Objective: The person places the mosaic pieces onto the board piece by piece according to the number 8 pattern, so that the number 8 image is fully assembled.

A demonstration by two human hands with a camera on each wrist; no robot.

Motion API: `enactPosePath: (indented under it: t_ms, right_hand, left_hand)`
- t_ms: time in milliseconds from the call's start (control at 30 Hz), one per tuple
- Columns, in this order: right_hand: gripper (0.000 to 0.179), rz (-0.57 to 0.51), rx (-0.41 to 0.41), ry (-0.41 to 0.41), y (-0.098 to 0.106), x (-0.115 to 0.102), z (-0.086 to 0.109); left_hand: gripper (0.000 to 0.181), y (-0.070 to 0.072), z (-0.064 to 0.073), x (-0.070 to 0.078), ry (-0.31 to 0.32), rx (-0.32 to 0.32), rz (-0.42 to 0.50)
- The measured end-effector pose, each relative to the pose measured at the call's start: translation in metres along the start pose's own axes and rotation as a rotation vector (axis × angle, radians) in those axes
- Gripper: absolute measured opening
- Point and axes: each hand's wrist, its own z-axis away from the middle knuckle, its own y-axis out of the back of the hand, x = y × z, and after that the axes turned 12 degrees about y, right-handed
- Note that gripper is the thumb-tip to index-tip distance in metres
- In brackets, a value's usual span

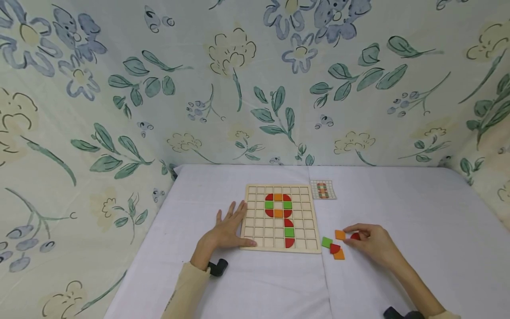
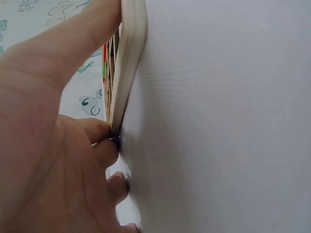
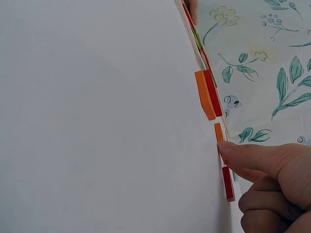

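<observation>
Flowered cloth (image 1: 223,124) is hanging behind the white-covered bench (image 1: 271,283). Right of the grid board (image 1: 259,230), the right hand (image 1: 376,243) is touching an orange tile (image 1: 339,235), thumb and forefinger slightly parted; whether that grip is pinching it, I can't tell. A red piece (image 1: 355,236) is showing between them. Loose pieces (image 1: 326,242) are lying nearer the board. The left hand (image 1: 225,232) is grasping nothing, fingers spread along the board's left edge, thumb resting on its near corner. A pattern card (image 1: 324,190) is lying beside its far right corner.

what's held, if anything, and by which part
The right hand touches the farther orange square at its right edge, grip unclear. The left hand rests on the board.
</observation>
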Motion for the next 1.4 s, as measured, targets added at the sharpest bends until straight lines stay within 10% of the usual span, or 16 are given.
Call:
enactPosePath:
  t_ms: [400,1000,1400]
  right_hand:
    - [0.028,-0.026,0.000,0.064,-0.004,-0.014,-0.015]
    - [0.023,-0.216,-0.075,0.176,-0.077,-0.078,-0.077]
    - [0.026,-0.219,-0.098,0.176,-0.087,-0.093,-0.082]
  left_hand:
    - [0.125,0.000,-0.001,-0.001,0.001,-0.004,-0.007]
    - [0.125,0.001,0.000,0.001,0.003,-0.002,-0.004]
    - [0.125,0.001,-0.001,0.000,0.007,-0.006,-0.006]
